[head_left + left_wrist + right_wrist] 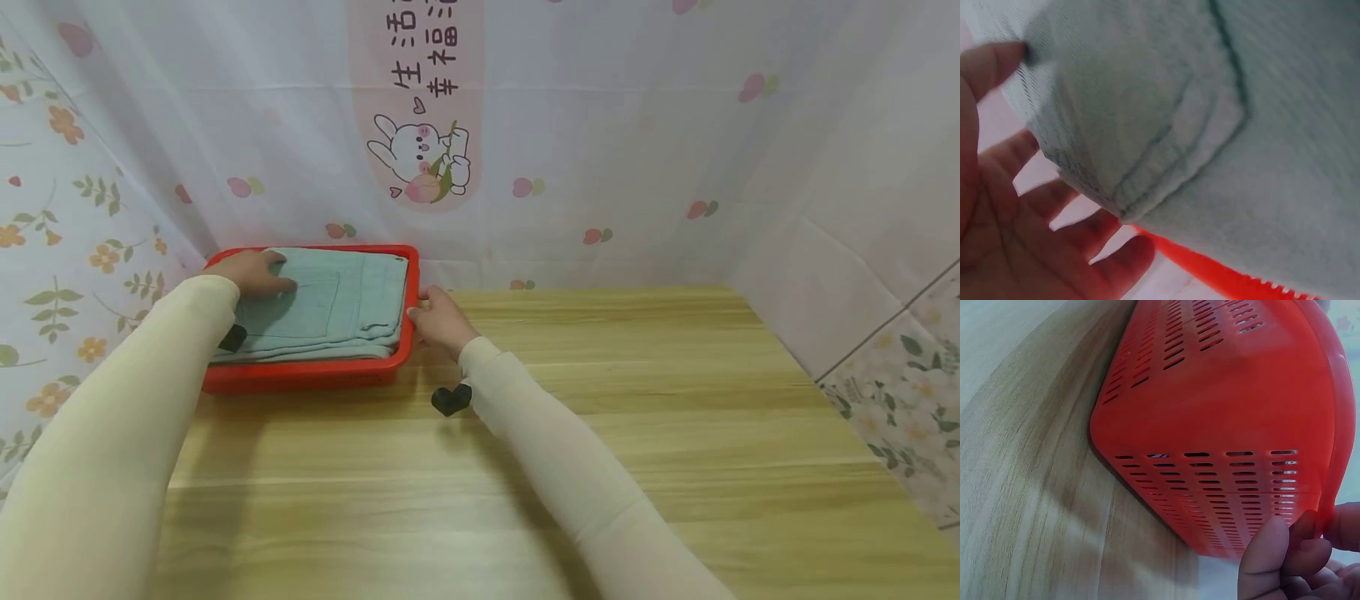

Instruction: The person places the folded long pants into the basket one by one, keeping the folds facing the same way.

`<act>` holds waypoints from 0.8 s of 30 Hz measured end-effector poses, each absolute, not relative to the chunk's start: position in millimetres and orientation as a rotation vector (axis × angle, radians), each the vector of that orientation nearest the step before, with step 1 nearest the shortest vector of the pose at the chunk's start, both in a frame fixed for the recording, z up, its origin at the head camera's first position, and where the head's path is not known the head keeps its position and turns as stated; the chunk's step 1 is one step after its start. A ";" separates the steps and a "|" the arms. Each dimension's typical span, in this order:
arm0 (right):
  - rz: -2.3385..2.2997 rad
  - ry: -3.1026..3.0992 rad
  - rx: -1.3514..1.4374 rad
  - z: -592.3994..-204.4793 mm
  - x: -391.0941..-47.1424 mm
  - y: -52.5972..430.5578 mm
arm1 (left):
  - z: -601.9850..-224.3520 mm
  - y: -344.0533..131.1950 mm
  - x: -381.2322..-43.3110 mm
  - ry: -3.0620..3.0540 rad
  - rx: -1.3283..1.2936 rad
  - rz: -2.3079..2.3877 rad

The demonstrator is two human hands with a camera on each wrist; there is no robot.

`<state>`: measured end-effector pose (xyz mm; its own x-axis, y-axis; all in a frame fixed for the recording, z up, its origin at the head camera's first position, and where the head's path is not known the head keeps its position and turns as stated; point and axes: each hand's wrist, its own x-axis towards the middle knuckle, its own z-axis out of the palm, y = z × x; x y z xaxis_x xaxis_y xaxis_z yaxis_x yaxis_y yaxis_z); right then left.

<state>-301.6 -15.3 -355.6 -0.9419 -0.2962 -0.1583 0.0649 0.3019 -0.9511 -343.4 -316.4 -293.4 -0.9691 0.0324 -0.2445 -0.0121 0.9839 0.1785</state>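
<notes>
A red plastic basket (408,321) with slotted walls holds folded pale blue-green denim (311,292), which has a stitched pocket on top. My left hand (251,273) lies at the basket's left end, over the denim. In the left wrist view, the fingers of that left hand (1035,231) are spread and loosely bent, with the thumb and fingertips right at the edge of the denim (1297,156). My right hand (444,321) is at the basket's right end. In the right wrist view, thumb and fingers of the right hand (1304,562) pinch the rim of the basket (1341,419).
The basket stands on a wood-grain table (600,433), near its back left corner. Behind it hangs a white printed curtain (600,125) with a rabbit picture (420,158). Floral cloth (67,250) borders the left side. A dark heart-shaped piece (452,400) shows by the right wrist.
</notes>
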 end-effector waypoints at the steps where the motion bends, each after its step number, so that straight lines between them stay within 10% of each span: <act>1: -1.681 2.273 -0.211 -356.0 -301.6 -15.5 | -294.7 -319.3 -342.5 2.840 -0.013 0.296; 24: -1.670 2.292 -0.258 -355.9 -298.0 -19.9 | -310.6 -328.1 -365.9 2.637 -0.132 0.363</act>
